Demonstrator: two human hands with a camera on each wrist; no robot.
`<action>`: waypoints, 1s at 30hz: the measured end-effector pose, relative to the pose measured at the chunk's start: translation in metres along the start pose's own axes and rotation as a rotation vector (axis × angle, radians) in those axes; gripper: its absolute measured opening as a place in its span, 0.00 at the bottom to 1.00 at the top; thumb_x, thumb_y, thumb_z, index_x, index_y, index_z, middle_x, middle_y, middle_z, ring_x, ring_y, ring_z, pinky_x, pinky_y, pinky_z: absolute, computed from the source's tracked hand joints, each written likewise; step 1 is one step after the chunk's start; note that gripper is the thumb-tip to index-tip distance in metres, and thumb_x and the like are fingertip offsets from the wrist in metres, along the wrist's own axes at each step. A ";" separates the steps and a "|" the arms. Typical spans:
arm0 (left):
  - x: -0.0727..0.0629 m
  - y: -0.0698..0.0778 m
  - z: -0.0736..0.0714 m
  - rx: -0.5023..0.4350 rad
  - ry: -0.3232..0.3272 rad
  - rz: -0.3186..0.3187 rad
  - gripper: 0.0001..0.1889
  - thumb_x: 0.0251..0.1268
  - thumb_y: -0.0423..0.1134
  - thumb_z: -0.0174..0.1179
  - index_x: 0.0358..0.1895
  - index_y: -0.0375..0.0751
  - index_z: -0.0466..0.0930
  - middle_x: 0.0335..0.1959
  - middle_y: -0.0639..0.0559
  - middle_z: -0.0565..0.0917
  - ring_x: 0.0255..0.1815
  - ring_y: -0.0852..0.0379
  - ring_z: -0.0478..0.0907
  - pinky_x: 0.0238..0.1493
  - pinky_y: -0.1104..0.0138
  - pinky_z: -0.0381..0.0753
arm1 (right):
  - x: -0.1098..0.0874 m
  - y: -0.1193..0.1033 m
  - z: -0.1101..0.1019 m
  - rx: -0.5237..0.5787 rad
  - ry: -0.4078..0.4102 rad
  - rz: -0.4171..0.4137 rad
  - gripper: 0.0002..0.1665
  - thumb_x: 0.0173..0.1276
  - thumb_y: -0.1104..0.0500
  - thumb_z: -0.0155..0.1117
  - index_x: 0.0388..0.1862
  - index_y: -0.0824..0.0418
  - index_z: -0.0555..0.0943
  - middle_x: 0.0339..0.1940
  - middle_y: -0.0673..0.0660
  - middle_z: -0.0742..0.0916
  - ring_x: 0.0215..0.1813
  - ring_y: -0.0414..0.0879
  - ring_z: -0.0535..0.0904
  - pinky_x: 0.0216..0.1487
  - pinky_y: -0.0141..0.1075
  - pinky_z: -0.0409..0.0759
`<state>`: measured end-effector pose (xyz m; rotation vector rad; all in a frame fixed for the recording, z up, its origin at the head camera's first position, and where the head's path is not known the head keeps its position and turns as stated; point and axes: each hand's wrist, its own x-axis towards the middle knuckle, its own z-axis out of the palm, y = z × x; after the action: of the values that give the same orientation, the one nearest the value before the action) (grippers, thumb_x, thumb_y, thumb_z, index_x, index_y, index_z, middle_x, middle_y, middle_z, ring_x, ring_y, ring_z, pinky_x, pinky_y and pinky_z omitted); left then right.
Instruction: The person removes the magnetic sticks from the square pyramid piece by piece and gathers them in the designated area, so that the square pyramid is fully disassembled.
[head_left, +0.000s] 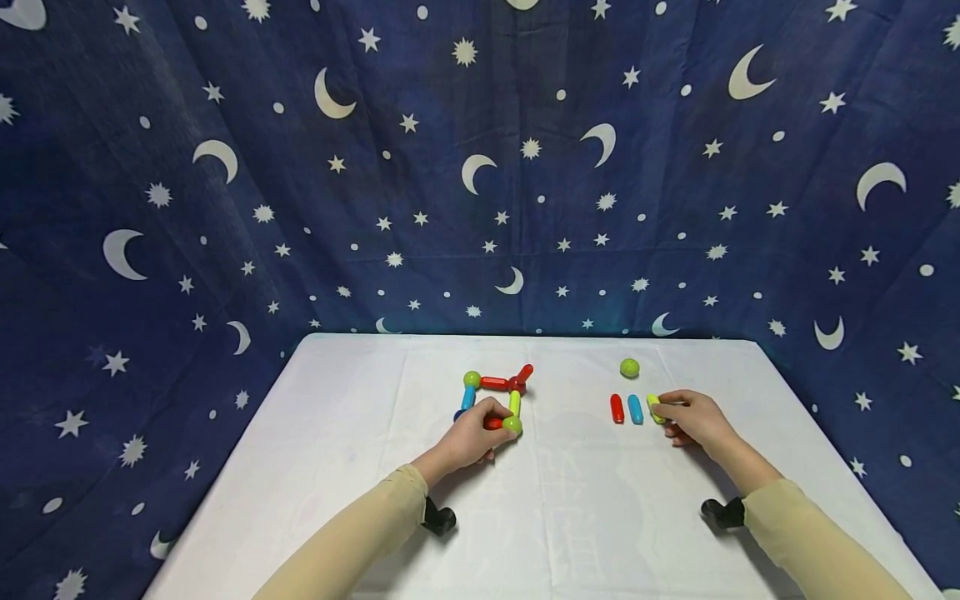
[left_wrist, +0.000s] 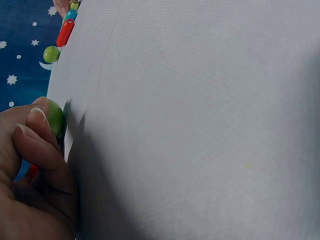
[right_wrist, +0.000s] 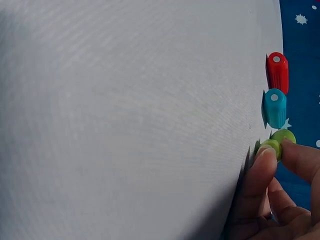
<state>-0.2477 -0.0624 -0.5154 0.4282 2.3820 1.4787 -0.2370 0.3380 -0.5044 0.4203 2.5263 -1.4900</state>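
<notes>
My left hand [head_left: 472,435] pinches a green ball [head_left: 512,426] at the near right corner of a four-sided frame of magnetic rods and balls. Its red near rod [head_left: 492,423] and dark blue ball [head_left: 459,414] are partly hidden by that hand. A yellow-green rod [head_left: 515,403] forms the right side; at the far right, a short red rod [head_left: 526,373] sticks out from the red ball [head_left: 517,385]. Further right, my right hand [head_left: 697,419] pinches a loose yellow-green rod [right_wrist: 271,146] between thumb and finger, close over the table.
Beside the right hand lie a blue rod [head_left: 636,409] and a red rod [head_left: 617,408], side by side. Behind them sits a loose green ball [head_left: 629,367]. The white-covered table [head_left: 570,517] meets a dark blue curtain [head_left: 450,233] with moons and stars.
</notes>
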 end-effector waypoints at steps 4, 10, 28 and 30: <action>0.000 0.000 0.000 0.005 -0.002 -0.008 0.15 0.68 0.42 0.70 0.53 0.50 0.78 0.35 0.52 0.82 0.16 0.57 0.73 0.17 0.69 0.73 | 0.000 0.002 0.000 -0.012 0.023 -0.009 0.32 0.74 0.54 0.64 0.65 0.76 0.68 0.31 0.57 0.82 0.27 0.44 0.79 0.28 0.37 0.84; 0.001 0.000 0.000 0.007 -0.001 -0.017 0.14 0.69 0.43 0.70 0.53 0.52 0.79 0.36 0.52 0.82 0.16 0.57 0.74 0.17 0.68 0.73 | 0.000 0.002 -0.001 -0.011 0.023 -0.012 0.31 0.75 0.53 0.63 0.64 0.75 0.69 0.31 0.57 0.81 0.26 0.44 0.79 0.27 0.37 0.84; -0.001 -0.002 -0.001 0.100 -0.031 0.017 0.13 0.70 0.44 0.69 0.53 0.52 0.78 0.37 0.53 0.81 0.17 0.57 0.74 0.20 0.66 0.77 | -0.004 -0.006 0.001 -0.023 0.218 -0.048 0.29 0.78 0.48 0.56 0.62 0.71 0.73 0.34 0.56 0.79 0.30 0.44 0.73 0.26 0.36 0.75; -0.003 -0.002 -0.002 0.114 -0.045 0.025 0.13 0.69 0.44 0.69 0.53 0.53 0.79 0.37 0.53 0.81 0.18 0.56 0.75 0.20 0.65 0.78 | -0.006 -0.014 0.005 -0.019 0.264 -0.102 0.27 0.79 0.48 0.56 0.62 0.70 0.75 0.36 0.56 0.79 0.31 0.43 0.72 0.26 0.35 0.73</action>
<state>-0.2461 -0.0664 -0.5157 0.5144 2.4417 1.3337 -0.2360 0.3263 -0.4935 0.5241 2.8007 -1.5355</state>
